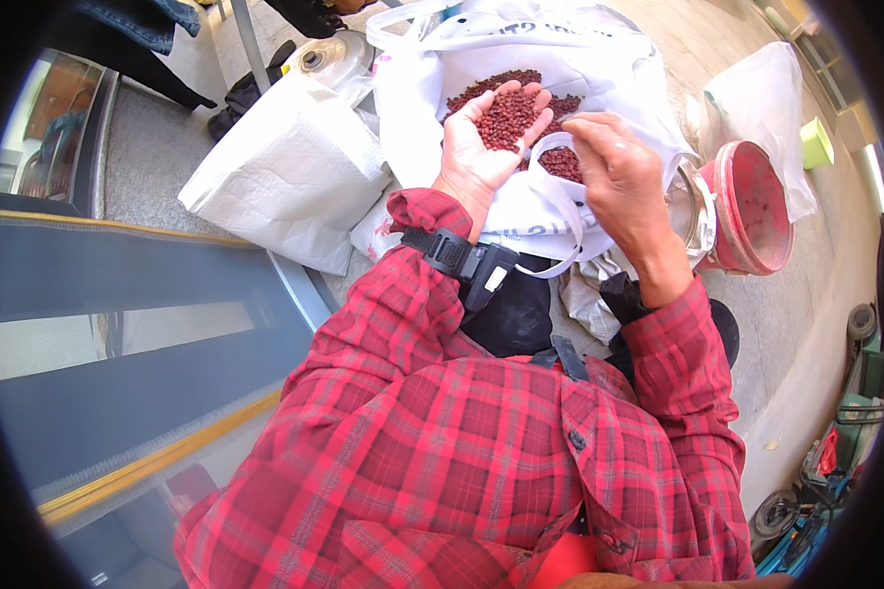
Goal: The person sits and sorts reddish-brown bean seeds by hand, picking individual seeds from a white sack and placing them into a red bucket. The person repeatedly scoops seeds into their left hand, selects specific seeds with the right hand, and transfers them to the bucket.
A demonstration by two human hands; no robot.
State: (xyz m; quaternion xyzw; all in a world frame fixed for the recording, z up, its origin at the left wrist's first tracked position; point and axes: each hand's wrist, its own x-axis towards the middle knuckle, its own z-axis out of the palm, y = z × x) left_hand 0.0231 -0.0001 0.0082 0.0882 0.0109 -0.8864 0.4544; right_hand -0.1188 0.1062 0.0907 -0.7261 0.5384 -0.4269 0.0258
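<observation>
My left hand (479,151) is palm up, cupped under a heap of small dark red dried berries or peppercorns (508,119). It is above a large white woven bag (619,81) that is open and holds more of the same red grains (560,163). Just right of the palm, my right hand (619,162) is bent with its fingertips drawn together over the bag; whether anything is between them cannot be seen. A white strap handle (556,202) of the bag loops up between my hands.
A folded white sack (287,169) lies on the left, below a roll of clear plastic (324,55). On the right are a red bucket (755,206), a translucent plastic bag (759,110) and a green container (816,143). A glass door with a yellow edge (162,471) borders the left. Part of another person's dark clothing shows at top left.
</observation>
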